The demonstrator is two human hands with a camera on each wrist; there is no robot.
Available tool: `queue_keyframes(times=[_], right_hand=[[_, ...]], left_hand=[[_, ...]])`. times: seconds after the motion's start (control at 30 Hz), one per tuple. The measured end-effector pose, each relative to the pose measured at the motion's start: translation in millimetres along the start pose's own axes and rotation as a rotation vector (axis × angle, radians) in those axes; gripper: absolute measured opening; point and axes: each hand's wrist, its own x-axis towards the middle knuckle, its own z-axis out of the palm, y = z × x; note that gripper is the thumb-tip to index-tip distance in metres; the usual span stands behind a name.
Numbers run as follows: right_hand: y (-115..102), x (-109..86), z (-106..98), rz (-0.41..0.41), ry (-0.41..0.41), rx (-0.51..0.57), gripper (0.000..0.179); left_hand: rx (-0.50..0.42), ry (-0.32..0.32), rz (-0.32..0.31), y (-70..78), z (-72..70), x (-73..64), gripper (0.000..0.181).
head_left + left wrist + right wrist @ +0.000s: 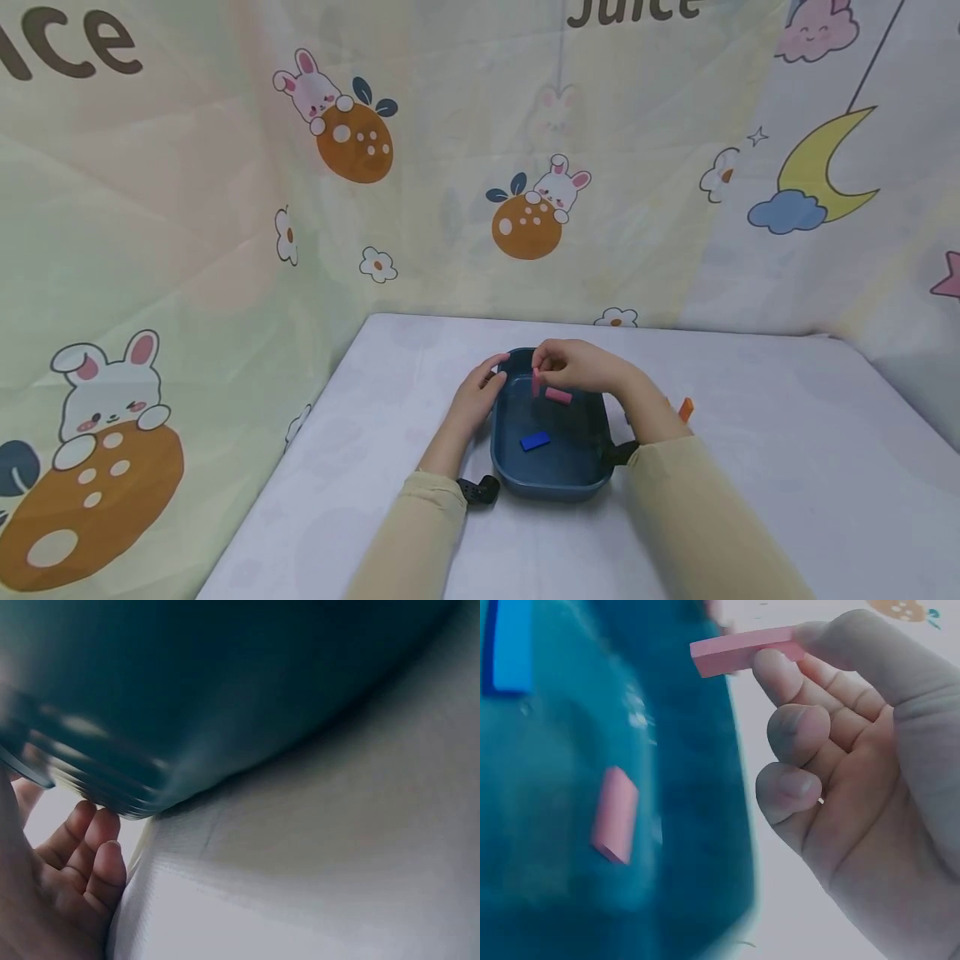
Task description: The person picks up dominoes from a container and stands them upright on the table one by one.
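Note:
A dark blue plastic tray (pixel 552 490) stands on the white table. Its left rim is held by my left hand (pixel 477 395); in the left wrist view several fingertips (pixel 106 859) rest against the ribbed outer wall. Over the far part of the tray, my right hand (pixel 581 365) pinches a pink block (pixel 742 651) between thumb and index finger, the other fingers loosely curled. A second pink block (pixel 558 396) lies on the tray floor just below that hand. Nearer the front, a blue block (pixel 535 441) lies flat inside the tray.
An orange piece (pixel 686 409) shows on the table right of the tray, partly behind my right forearm. A printed cloth wall (pixel 450 287) rises behind the table (pixel 750 467) and along its left side.

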Motion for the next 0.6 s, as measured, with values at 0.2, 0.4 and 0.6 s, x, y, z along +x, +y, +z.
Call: queue_keyframes(times=[0.2, 0.4, 0.6], right_hand=[[5, -38.1, -27, -0.031, 0.087, -0.045, 0.012], [25, -78.5, -39, 0.027, 0.148, -0.071, 0.015], [46, -115.2, -45, 0.093, 0.178, -0.023, 0.018]], left_hand=[[0.007, 0.009, 0.003, -0.8, 0.0, 0.4, 0.037], [0.014, 0.012, 0.013, -3.5, -0.9, 0.9, 0.037], [0.01, 0.009, 0.008, -3.3, 1.0, 1.8, 0.037]])
